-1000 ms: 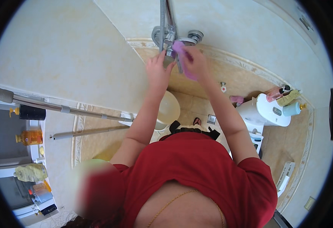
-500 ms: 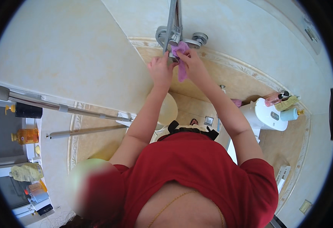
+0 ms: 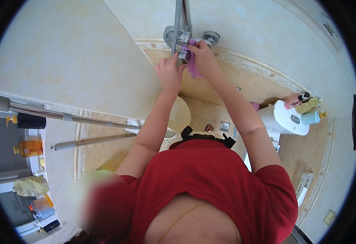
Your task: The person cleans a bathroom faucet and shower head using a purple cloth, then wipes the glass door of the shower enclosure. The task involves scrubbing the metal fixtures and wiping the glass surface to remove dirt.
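Note:
A chrome shower faucet (image 3: 183,56) juts from the tiled wall at the top middle, with a grey metal hose (image 3: 176,24) running down beside it. My left hand (image 3: 169,74) has its thumb and fingers closed around the lower end of the faucet body. In my right hand (image 3: 204,61) is a purple cloth (image 3: 193,69), pinched against the right side of the faucet. Part of the cloth hangs below my fingers, and the rest is partly hidden by my hand and the faucet.
Two metal poles (image 3: 92,140) reach in from the left. A pale bucket (image 3: 180,116) stands on the floor below my left arm. At the right, a toilet tank (image 3: 287,122) carries several bottles. More bottles, one amber (image 3: 30,148), line the ledge at far left.
My right hand has shifted slightly up and left along the faucet with the cloth. The cloth bunches lower behind the faucet now. My left hand keeps its hold.

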The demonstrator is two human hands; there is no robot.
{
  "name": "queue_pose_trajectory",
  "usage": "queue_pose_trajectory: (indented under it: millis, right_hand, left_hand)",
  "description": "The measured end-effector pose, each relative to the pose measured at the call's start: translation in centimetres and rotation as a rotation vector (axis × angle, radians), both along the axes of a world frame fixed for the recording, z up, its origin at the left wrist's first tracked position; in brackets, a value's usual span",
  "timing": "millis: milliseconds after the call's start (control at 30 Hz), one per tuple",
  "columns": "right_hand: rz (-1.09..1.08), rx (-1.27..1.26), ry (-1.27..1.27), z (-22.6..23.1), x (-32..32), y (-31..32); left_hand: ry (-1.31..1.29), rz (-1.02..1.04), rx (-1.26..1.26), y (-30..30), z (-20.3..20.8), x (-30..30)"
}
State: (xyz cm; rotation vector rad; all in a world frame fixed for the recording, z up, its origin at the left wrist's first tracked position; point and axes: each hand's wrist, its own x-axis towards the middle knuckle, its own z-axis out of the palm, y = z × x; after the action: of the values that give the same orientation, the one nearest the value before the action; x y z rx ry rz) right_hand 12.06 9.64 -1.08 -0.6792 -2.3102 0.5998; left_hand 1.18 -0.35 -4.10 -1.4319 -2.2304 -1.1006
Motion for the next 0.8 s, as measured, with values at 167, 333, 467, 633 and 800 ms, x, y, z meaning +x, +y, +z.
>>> queue_pose_trajectory:
  millis: [167, 333, 467, 633, 800]
  right_hand:
    - [0.122, -0.314, 0.12, -1.3, -0.2, -0.7]
    - [-0.015, 0.032, -0.017, 0.0, -0.7, 0.8]
    - [-0.07, -0.091, 0.063, -1.0, -0.2, 0.9]
    - [-0.144, -0.143, 0.255, -3.6, 3.0, 2.3]
    - [-0.017, -0.317, 0.423, -1.7, 1.4, -0.9]
  left_hand:
    - [0.008, 0.033, -0.023, 0.1, -0.4, -0.5]
    - [0.02, 0.007, -0.004, 0.1, -0.1, -0.4]
    - [0.035, 0.025, -0.062, 0.0, 0.2, -0.4]
    - [-0.005, 0.056, -0.069, 0.1, 0.3, -0.1]
    - [0.027, 0.018, -0.035, -0.1, -0.1, -0.5]
